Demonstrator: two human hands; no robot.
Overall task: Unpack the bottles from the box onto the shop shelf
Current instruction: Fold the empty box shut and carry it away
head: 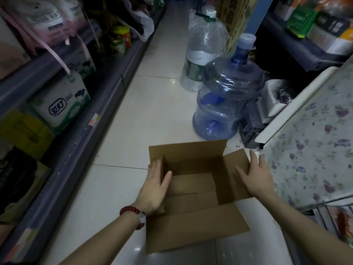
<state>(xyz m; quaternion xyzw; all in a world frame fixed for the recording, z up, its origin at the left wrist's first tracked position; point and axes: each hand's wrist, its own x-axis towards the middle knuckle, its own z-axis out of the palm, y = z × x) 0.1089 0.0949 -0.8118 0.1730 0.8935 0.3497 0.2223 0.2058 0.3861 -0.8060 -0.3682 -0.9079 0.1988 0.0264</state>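
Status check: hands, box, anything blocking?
Both hands open, left hand and right hand on side flaps. Box open, empty inside. Blue water jug stands just beyond it.

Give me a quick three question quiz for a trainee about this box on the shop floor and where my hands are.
1. True or false: bottles are visible inside the cardboard box.
2. Which flap does the right hand rest on: A near, B right side, C far?
3. Fill in: the left hand wears a red ____ at the wrist.

Key: 1 false, the box looks empty. 2 B. 3 bracelet.
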